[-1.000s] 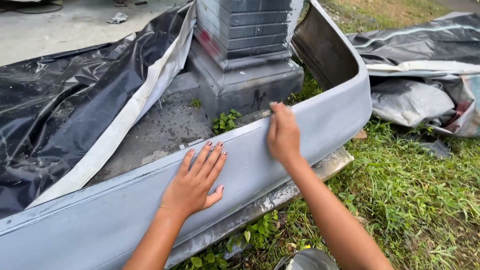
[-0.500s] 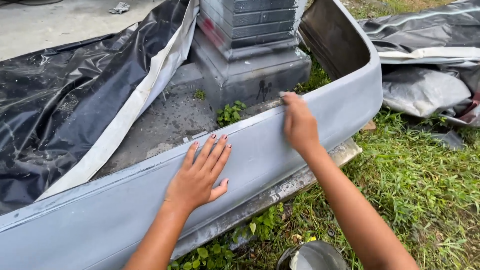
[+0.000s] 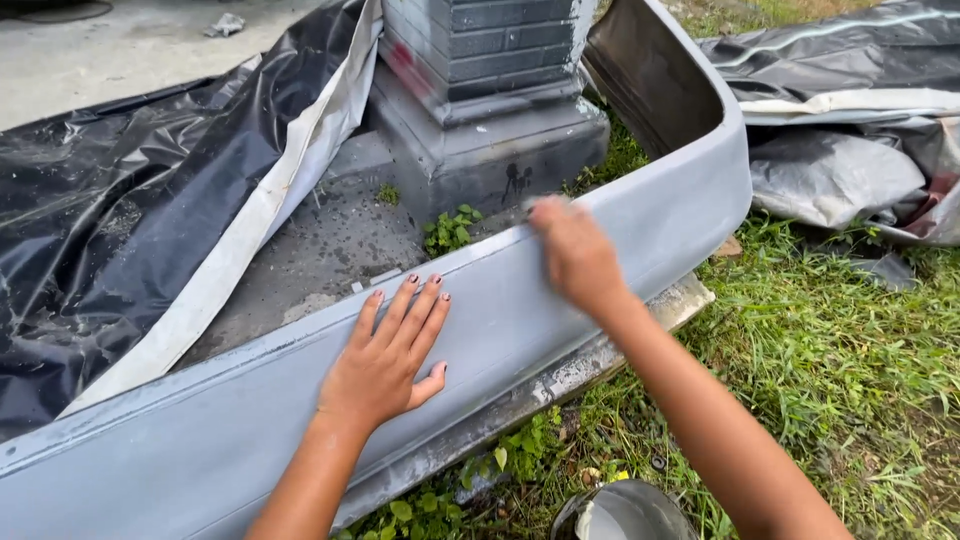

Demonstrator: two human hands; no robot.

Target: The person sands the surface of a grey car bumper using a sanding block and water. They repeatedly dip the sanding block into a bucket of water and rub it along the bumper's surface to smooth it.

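A long grey primed car bumper (image 3: 520,320) lies across the view, partly on grass. My left hand (image 3: 385,365) rests flat on its face with the fingers spread, holding nothing. My right hand (image 3: 578,255) is blurred with motion and presses on the bumper's upper edge with curled fingers. A thin pale bit shows at its fingertips, but I cannot tell whether the hand holds anything.
A black plastic sheet with a white edge (image 3: 150,230) lies behind the bumper at the left. A grey block pillar (image 3: 480,90) stands on a concrete slab behind it. More plastic-covered items (image 3: 850,120) lie at the upper right. Grass (image 3: 830,370) is at the right, and a dark round object (image 3: 620,515) is at the bottom.
My right hand slid a little right along the bumper's upper edge, then back left, and is now blurred. My left hand stayed flat in the same spot.
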